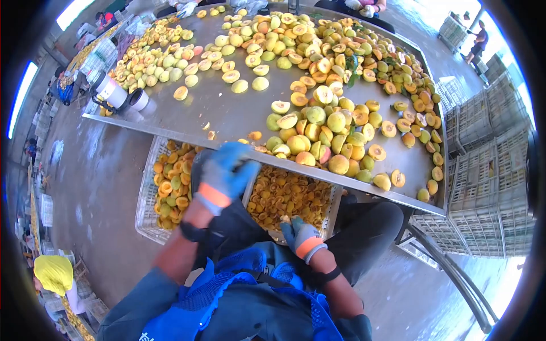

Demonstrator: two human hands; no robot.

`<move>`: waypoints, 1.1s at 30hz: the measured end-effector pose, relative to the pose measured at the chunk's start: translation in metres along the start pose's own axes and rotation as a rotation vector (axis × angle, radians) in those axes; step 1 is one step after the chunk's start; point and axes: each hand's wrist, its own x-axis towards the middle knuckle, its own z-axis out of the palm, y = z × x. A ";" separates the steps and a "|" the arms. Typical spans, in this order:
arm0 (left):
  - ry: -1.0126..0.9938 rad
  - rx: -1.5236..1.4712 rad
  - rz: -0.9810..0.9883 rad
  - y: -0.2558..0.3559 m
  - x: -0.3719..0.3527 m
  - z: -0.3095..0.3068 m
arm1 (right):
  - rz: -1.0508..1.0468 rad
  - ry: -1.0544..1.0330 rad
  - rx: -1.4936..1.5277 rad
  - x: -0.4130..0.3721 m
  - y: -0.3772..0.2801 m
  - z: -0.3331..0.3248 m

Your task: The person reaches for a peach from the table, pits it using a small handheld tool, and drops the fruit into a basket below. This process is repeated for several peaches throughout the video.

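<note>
My left hand (pixel 227 173), in a blue-grey glove with an orange band, is over the metal table's near edge; its fingers are smeared by motion. Below and to the right, my right hand (pixel 304 237), gloved alike, is at the near side of a crate (pixel 336 207) of small brown-orange pieces (pixel 290 196). Its fingers are bent together around something small that I cannot make out. Another crate (pixel 142 207) on the left holds yellow-orange fruit halves (pixel 173 184). Cut and whole yellow-green fruits (pixel 318 128) lie piled on the table (pixel 210 113).
A white container (pixel 111 91) and a cup (pixel 138 100) stand at the table's left corner. Stacked crates (pixel 483 187) rise on the right, beside metal rails (pixel 455 273). Co-workers' gloved hands (pixel 368 10) show at the far edge; a person in yellow (pixel 54 274) is lower left.
</note>
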 end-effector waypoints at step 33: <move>0.155 -1.779 -0.751 0.015 -0.040 0.090 | -0.317 0.381 0.422 -0.003 -0.074 -0.058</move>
